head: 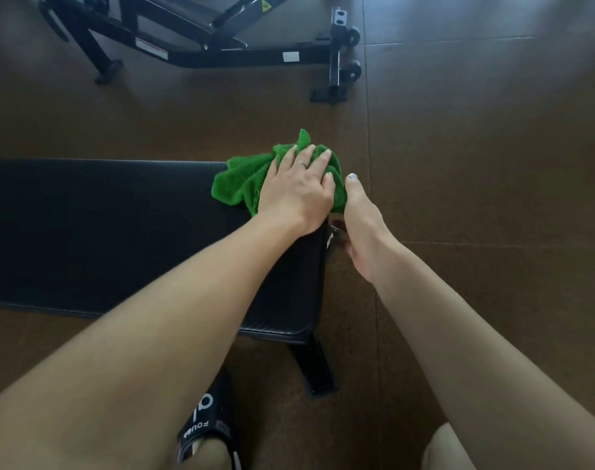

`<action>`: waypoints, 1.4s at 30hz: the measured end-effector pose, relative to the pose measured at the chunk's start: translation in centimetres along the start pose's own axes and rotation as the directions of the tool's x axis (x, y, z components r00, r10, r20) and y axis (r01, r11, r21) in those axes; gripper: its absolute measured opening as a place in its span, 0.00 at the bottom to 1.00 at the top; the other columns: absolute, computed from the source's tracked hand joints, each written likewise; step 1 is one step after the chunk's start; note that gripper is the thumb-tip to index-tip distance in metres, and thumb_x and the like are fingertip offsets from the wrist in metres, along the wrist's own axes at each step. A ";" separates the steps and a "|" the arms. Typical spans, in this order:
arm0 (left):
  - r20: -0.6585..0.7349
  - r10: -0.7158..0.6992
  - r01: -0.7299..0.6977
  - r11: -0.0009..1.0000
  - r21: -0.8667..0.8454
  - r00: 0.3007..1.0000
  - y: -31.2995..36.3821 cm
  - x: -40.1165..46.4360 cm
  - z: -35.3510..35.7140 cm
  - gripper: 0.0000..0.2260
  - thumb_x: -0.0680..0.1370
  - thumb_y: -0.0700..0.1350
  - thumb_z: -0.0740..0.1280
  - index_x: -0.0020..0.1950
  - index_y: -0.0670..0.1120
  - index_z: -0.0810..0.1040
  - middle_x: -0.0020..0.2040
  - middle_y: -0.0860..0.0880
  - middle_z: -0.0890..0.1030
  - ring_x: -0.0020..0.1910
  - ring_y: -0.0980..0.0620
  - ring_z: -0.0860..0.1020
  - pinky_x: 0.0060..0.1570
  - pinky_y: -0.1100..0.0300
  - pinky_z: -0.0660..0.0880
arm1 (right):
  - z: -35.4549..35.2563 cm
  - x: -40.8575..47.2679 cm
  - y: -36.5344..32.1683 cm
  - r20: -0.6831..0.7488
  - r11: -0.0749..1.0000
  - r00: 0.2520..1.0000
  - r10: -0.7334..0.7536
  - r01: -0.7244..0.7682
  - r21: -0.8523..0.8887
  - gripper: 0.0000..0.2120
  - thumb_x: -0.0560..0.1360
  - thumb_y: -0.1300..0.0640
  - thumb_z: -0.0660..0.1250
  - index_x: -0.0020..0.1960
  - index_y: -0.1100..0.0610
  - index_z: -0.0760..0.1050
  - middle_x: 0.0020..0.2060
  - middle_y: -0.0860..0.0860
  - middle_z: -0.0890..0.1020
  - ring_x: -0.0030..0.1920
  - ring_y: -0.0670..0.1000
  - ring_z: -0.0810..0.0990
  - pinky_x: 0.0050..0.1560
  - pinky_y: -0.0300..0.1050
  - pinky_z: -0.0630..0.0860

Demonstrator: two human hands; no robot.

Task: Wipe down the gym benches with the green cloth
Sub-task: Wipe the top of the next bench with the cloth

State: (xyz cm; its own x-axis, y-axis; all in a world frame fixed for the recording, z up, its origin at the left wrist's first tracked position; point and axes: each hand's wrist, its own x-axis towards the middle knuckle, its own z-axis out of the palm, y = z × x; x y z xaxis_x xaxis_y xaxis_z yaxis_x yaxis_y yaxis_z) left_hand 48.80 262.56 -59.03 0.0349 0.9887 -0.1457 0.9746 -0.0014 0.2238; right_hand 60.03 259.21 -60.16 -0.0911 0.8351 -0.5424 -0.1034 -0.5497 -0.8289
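- While the left hand (298, 191) lies flat with fingers spread on the green cloth (242, 184), it presses the cloth down rather than gripping it, so that grip is loose and open.
- The cloth sits bunched at the far right corner of the black worktop (102, 232).
- The right hand (360, 228) is just off the worktop's right end, thumb up beside the cloth; its fingers are tucked under the edge, so honestly can't tell what that grip has.
- Beyond the worktop, a black bench frame (201, 39) stands on the brown floor (476, 164).
- Near side of the worktop: a black slide sandal (209, 425).
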 end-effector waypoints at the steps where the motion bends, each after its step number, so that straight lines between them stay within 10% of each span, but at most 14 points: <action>1: 0.007 0.000 0.000 1.000 0.010 1.000 0.1 0.6 -0.1 0.25 0.85 0.56 0.47 0.83 0.56 0.56 0.84 0.52 0.54 0.83 0.49 0.49 0.81 0.49 0.44 | -0.2 -0.3 0.2 -0.017 0.999 1.000 -0.021 0.020 -0.035 0.28 0.86 0.37 0.47 0.80 0.48 0.65 0.72 0.47 0.74 0.70 0.49 0.71 0.77 0.57 0.65; 9: 0.029 0.071 -0.072 0.997 0.033 0.997 -0.4 -9.3 0.8 0.25 0.85 0.58 0.49 0.83 0.61 0.52 0.85 0.54 0.45 0.83 0.49 0.42 0.81 0.46 0.40 | 0.4 -2.5 0.1 -0.097 0.991 0.995 -0.039 0.026 -0.133 0.39 0.75 0.29 0.46 0.81 0.44 0.61 0.76 0.49 0.71 0.74 0.54 0.70 0.76 0.62 0.64; 22: -0.184 0.514 -0.422 0.823 0.380 0.838 -9.7 -19.0 3.4 0.23 0.86 0.59 0.54 0.76 0.49 0.73 0.77 0.46 0.71 0.77 0.46 0.66 0.74 0.47 0.67 | 2.4 -4.1 1.7 0.020 0.875 0.990 -0.138 0.131 -0.466 0.27 0.87 0.43 0.47 0.84 0.42 0.43 0.81 0.53 0.64 0.78 0.58 0.64 0.73 0.52 0.60; 36: -0.430 0.067 -0.056 0.998 0.040 0.900 -8.5 -19.0 2.8 0.20 0.86 0.46 0.53 0.75 0.45 0.74 0.75 0.45 0.73 0.76 0.42 0.69 0.73 0.43 0.68 | 2.4 -2.4 3.6 0.009 0.832 0.958 -0.285 0.252 -0.495 0.26 0.87 0.43 0.46 0.83 0.38 0.41 0.79 0.52 0.68 0.76 0.56 0.68 0.73 0.53 0.64; 42: -0.370 0.092 -0.072 0.995 0.066 0.925 -4.4 -20.3 4.1 0.23 0.87 0.49 0.49 0.75 0.43 0.74 0.76 0.43 0.73 0.78 0.43 0.67 0.77 0.45 0.64 | 1.9 -2.2 3.5 0.030 0.866 0.970 -0.239 0.227 -0.445 0.27 0.87 0.42 0.47 0.83 0.37 0.42 0.79 0.52 0.67 0.76 0.56 0.69 0.74 0.52 0.64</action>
State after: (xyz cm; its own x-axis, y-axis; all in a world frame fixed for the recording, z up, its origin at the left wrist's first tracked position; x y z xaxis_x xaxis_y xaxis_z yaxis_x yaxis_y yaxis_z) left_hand 44.76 241.86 -61.04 0.0397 0.9694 0.2421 0.9820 -0.0827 0.1700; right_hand 57.95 255.39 -61.59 -0.0934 0.9415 -0.3239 0.3304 -0.2776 -0.9021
